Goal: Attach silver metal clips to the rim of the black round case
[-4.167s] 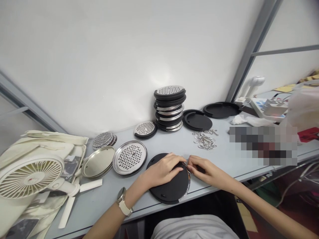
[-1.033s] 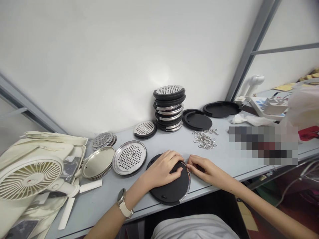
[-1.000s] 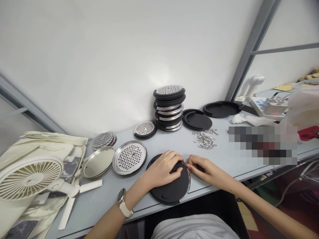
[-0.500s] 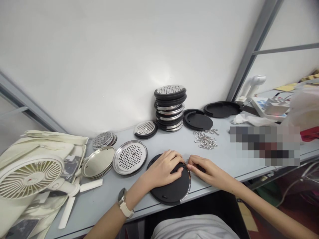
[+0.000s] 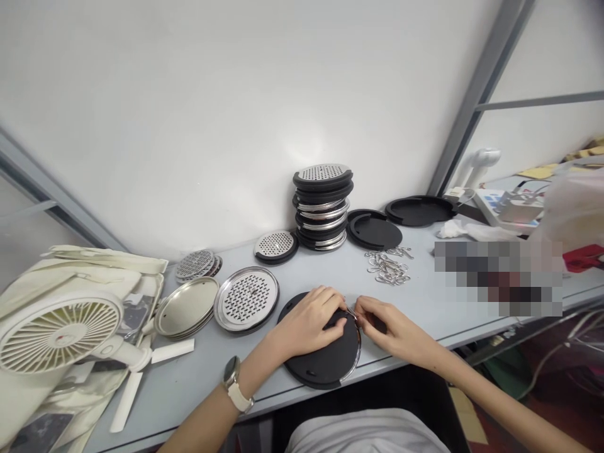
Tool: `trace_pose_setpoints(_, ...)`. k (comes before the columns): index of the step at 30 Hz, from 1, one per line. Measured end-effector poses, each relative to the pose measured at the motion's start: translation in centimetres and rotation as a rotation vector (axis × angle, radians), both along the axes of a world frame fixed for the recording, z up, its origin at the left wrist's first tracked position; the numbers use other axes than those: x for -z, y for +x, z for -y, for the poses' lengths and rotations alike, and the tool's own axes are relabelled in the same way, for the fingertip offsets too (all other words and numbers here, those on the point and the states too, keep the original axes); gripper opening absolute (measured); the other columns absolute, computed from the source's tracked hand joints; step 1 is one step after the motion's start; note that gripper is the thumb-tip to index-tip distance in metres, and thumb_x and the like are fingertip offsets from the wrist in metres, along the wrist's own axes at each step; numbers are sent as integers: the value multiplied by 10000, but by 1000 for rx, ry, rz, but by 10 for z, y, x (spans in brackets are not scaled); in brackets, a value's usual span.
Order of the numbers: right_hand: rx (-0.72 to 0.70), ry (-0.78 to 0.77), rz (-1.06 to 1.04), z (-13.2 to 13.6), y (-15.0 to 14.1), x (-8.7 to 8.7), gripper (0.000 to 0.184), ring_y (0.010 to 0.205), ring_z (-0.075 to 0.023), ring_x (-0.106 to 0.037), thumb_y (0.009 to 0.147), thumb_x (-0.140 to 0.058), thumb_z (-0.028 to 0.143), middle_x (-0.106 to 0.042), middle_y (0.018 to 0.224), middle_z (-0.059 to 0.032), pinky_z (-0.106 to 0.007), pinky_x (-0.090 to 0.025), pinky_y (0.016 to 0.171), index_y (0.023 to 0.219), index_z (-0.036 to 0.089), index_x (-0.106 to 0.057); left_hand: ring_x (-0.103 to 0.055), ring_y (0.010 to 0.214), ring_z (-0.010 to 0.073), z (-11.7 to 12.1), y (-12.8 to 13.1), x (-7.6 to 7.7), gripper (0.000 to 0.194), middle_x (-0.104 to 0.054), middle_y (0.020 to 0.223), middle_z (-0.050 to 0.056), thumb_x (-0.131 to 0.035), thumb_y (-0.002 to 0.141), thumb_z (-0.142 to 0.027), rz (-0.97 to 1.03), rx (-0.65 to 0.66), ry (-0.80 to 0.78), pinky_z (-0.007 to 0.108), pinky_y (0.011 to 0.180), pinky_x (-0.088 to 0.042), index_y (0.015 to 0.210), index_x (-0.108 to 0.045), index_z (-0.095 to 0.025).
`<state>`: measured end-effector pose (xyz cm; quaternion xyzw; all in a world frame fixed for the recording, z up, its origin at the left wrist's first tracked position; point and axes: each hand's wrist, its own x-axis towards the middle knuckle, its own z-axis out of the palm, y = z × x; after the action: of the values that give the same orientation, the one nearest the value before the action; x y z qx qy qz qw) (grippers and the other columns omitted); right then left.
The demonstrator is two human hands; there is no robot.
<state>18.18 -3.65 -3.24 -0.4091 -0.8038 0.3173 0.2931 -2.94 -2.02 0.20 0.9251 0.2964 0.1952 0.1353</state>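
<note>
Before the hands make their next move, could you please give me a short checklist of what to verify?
1. Left hand lies on the black disc: ok, over its upper face.
2. Right hand is at the disc's rim: ok, fingertips there.
3. Grip on the small metal piece is firm: cannot tell, contact is partly hidden.
4. Disc sits fully on the table: cannot tell, its near side is right by the front edge.
5. Loose wire clips are apart from the hands: ok, beyond them.
6. Tall stack is upright: ok, though its layers are uneven.
</note>
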Motion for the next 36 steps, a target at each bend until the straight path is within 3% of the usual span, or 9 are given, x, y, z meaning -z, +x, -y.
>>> trace_pose_setpoints(9, -17, -6, 5, -1, 4, 1, 159, 614, -118, -408, 925, -410, 210, -456, 693, 34, -222, -346, 581, 770, 200, -444, -513, 1026, 218, 0, 0, 0, 145, -559, 1044, 67, -527, 870, -175, 19, 3, -9, 353, 924, -425, 1011, -493, -177)
trace_pose_setpoints(14, -12, -50, -7, 0, 2, -1, 118, 606, -121, -428, 954, -405, 289, -475, 690, 38, -228, -375, 588, 895, 204, -462, -517, 1018, 217, 0, -1, 0, 138, -563, 1036, 67, -520, 881, -193, 9, -3, -6, 360, 921, -428, 1016, -495, -180)
trace_pose_setpoints(36, -21, -174, -100, -9, 9, 5, 250, 612, -114, -432, 928, -474, 418, -470, 667, 37, -216, -363, 565, 994, 189, -550, -520, 1027, 187, -1, -1, 1, 144, -573, 1043, 53, -506, 893, -186, 15, 24, 0, 328, 943, -425, 1037, -507, -186)
